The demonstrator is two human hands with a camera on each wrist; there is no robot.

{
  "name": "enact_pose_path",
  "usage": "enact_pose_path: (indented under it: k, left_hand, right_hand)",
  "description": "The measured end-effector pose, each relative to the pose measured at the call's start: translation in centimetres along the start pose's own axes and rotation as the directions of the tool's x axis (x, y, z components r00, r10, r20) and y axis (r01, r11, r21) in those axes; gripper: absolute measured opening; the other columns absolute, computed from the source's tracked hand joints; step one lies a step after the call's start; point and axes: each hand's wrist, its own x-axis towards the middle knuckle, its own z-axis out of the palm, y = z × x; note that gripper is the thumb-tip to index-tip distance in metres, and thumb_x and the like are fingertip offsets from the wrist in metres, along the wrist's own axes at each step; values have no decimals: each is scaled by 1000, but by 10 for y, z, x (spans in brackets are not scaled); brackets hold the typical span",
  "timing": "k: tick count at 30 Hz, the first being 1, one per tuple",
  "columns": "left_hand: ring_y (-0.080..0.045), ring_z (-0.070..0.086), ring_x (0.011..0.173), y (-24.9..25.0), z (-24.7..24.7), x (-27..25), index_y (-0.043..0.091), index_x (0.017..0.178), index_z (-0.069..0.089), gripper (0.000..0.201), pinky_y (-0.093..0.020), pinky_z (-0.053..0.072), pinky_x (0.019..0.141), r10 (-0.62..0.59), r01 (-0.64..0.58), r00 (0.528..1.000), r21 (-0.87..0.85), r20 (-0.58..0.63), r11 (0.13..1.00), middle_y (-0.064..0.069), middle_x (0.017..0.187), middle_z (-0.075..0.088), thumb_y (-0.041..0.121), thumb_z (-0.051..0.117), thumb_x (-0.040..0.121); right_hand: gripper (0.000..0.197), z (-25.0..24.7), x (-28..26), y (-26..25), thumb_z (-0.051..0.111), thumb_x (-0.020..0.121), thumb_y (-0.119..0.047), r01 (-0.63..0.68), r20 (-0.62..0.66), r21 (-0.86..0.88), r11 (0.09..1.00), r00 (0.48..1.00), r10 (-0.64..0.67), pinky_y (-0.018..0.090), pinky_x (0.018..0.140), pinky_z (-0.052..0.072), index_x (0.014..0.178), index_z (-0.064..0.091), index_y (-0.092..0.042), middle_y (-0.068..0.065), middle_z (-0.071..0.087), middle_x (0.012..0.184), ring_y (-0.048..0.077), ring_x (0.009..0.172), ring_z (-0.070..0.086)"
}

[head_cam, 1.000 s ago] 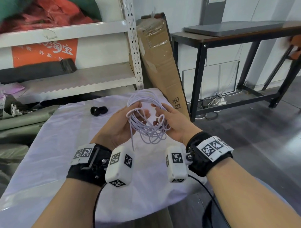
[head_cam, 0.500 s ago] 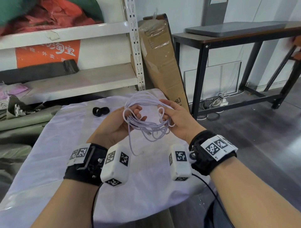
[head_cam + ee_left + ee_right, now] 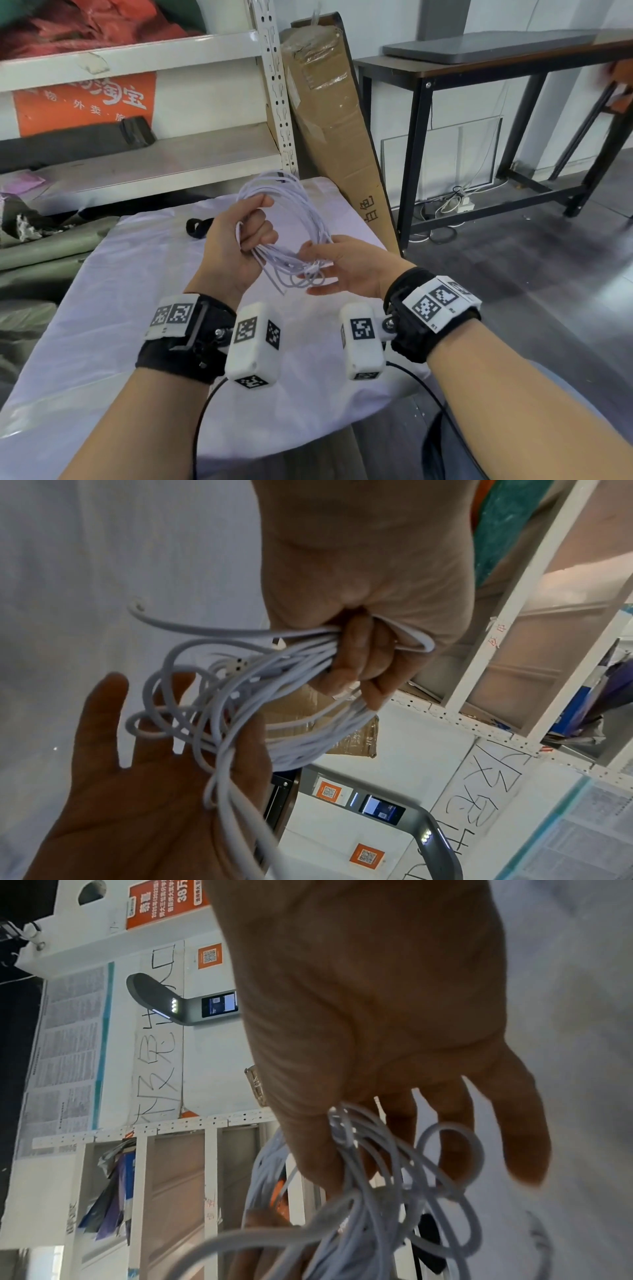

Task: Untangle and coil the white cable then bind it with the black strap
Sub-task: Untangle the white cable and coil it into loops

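white cable (image 3: 301,219) loops bunched and gripped in the left hand (image 3: 236,246) fist, right hand (image 3: 346,267) fingers spread flat beneath the hanging strands — black strap (image 3: 198,226) left lying on the white-covered table (image 3: 102,308)

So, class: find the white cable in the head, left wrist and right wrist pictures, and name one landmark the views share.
Head: white cable at centre, between the left hand and right hand.
Left wrist: centre, bunched in the fist, loops trailing over the open right palm.
Right wrist: lower centre, below the fingers.
Shared landmark: the white shelf upright, also seen at and.
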Motion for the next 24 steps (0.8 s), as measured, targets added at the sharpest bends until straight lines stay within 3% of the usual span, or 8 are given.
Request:
enact_pose_path:
  k: [2,5,9,14,17,18,20,24]
  left_hand:
    - [-5,18,31,1,1,-1,5,78,55,21,-17,19,44,13,-13,1000,29,-9,999,8,37,22,10,42,94]
    - [-5,18,31,3,1,-1,4,78,55,20,-15,24,40,8,-5,1000,77,-29,997,9,38,22,9,42,94]
    - [-5,18,31,3,1,0,3,78,55,22,-16,27,37,10,-1,998,148,-58,989,8,39,22,7,41,94]
    - [-7,19,33,9,-3,2,3,78,55,22,-18,27,41,143,-99,981,292,-133,951,8,40,23,8,43,96]
    - [-8,20,34,10,-8,3,3,78,55,21,-19,28,42,219,-161,966,345,-136,925,7,39,24,9,45,96]
    - [-8,20,34,9,-8,2,4,78,55,21,-19,28,42,238,-177,962,357,-133,917,7,39,25,8,45,96]
    - [-9,20,35,7,-8,1,4,77,55,21,-20,28,43,268,-204,955,369,-130,907,7,39,26,8,46,96]
    - [-9,20,38,0,-1,-1,4,77,56,21,-20,27,44,305,-256,949,359,-85,898,6,39,27,7,47,96]
  right_hand:
    - [7,2,0,-1,56,91,-5,-2,-5,35,999,1000,2,44,90,53,94,53,-10,10,61,93,28,92,58]
    - [11,2,1,-5,50,92,0,41,-57,-41,998,997,-44,40,84,54,88,50,-10,10,58,88,26,84,59]
    - [12,0,0,-7,53,91,1,49,-105,-27,998,993,-52,38,77,59,101,50,-5,13,59,94,25,81,63]
    - [46,-7,0,-3,68,85,-31,106,-211,-276,955,963,-168,32,90,50,122,46,-16,2,58,115,17,106,57]
    - [27,-8,1,-3,65,87,-32,185,-262,-264,947,931,-255,25,78,49,107,56,-15,-1,60,96,13,88,57]
    - [18,-6,0,-4,63,89,-30,195,-243,-248,949,936,-255,23,71,48,96,59,-14,-2,60,86,12,78,56]
    - [20,-1,-1,-3,62,91,-31,168,-186,-199,965,961,-206,20,63,47,86,65,-12,-2,60,73,10,65,55]
    - [30,6,2,1,63,89,-34,69,-185,-191,979,977,-105,18,62,52,97,65,-6,1,65,76,9,62,63]
